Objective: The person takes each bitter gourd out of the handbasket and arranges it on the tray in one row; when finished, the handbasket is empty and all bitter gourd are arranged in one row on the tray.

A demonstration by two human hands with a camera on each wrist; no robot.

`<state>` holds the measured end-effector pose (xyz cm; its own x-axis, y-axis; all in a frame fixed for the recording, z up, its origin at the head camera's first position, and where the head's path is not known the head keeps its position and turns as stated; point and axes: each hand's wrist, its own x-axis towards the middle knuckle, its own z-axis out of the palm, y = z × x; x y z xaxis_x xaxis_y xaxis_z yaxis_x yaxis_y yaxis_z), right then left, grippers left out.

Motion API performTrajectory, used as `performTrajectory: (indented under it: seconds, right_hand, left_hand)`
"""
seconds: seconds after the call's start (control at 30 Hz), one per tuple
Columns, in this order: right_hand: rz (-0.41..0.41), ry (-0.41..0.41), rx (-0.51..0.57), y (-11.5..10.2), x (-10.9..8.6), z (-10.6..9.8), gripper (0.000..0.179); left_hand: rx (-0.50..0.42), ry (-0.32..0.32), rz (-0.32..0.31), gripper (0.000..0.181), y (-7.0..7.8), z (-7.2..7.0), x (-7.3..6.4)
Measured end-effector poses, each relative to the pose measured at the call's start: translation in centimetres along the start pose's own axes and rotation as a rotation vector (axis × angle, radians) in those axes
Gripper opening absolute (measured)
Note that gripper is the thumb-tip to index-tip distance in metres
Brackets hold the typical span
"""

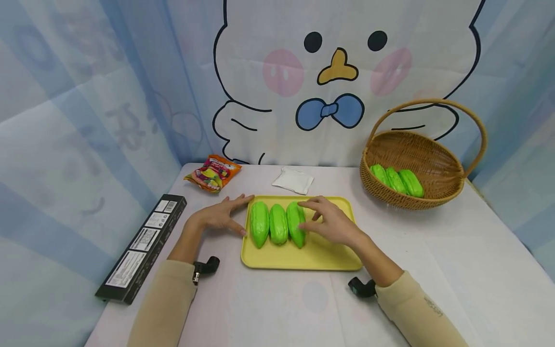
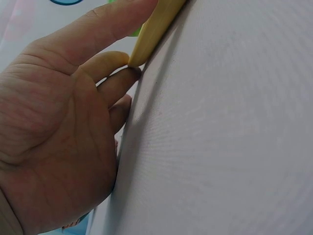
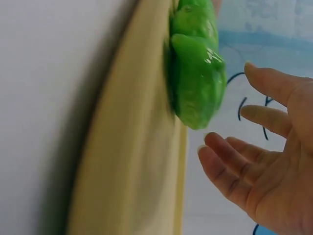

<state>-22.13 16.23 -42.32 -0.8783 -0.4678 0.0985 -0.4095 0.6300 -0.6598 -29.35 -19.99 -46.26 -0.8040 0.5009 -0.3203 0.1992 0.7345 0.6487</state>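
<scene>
Three glossy green, elongated toy vegetables (image 1: 278,224) lie side by side on the left half of a yellow tray (image 1: 321,258). My left hand (image 1: 221,215) is at the tray's left edge with thumb and fingers spread; in the left wrist view its fingertips come right up to the tray's rim (image 2: 151,39). Over the tray, my right hand (image 1: 331,224) has its fingers parted and loosely bent beside the rightmost vegetable (image 1: 296,224). The right wrist view shows a gap between these fingers and the nearest green vegetable (image 3: 198,83), with nothing in the palm.
At the back right stands a wicker basket (image 1: 416,202) with a tall handle, holding more green vegetables (image 1: 396,180). An orange snack packet (image 1: 213,173) and a white sachet (image 1: 293,180) lie behind the tray. A long black box (image 1: 143,246) lies along the left side.
</scene>
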Motion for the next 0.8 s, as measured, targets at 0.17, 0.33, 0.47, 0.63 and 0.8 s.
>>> performTrajectory:
  seconds: [0.17, 0.33, 0.47, 0.63, 0.8]
  right_hand:
    - [-0.032, 0.119, -0.013, 0.0, -0.1, -2.0, 0.053]
    - [-0.049, 0.216, -0.005, 0.0, -0.3, -4.4, 0.053]
    - [-0.067, 0.281, -0.025, 0.0, -0.5, -6.0, 0.053]
    - [-0.077, 0.333, -0.043, 0.3, -0.8, -7.7, 0.051]
    - [-0.089, 0.379, -0.061, 0.9, -1.2, -9.8, 0.05]
  left_hand:
    - [0.006, 0.002, -0.01, 0.118, 0.1, 0.0, -0.2]
    - [0.017, 0.004, -0.008, 0.117, 0.1, 0.0, -0.2]
    - [0.018, 0.003, -0.003, 0.118, 0.0, 0.0, -0.1]
    - [0.016, 0.002, -0.007, 0.118, 0.0, -0.1, -0.2]
    - [0.012, 0.002, -0.015, 0.118, 0.1, 0.0, -0.1]
